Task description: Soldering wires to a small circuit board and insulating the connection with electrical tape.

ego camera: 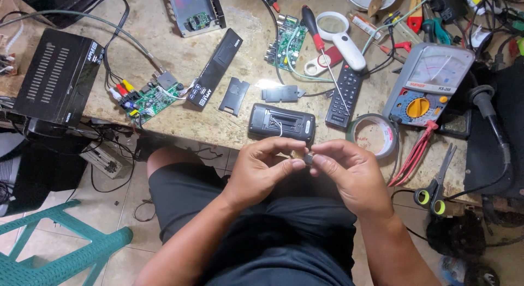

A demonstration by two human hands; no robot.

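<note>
My left hand (261,170) and my right hand (349,174) meet over my lap, just below the workbench edge. Together their fingertips pinch a small dark part (307,158); what it is cannot be made out. Directly above them lies a black device (281,123) with its back open and a white wire inside. A loose black cover (234,95) and another flat black piece (280,93) lie beside it on the bench.
A black remote (344,95), red-handled screwdriver (319,43), magnifier (341,37), tape roll (373,136), analog multimeter (428,85) and scissors (436,183) lie right. Green circuit boards (150,99) (288,41) and a black box (57,76) sit left. A green plastic stool (65,248) stands on the floor.
</note>
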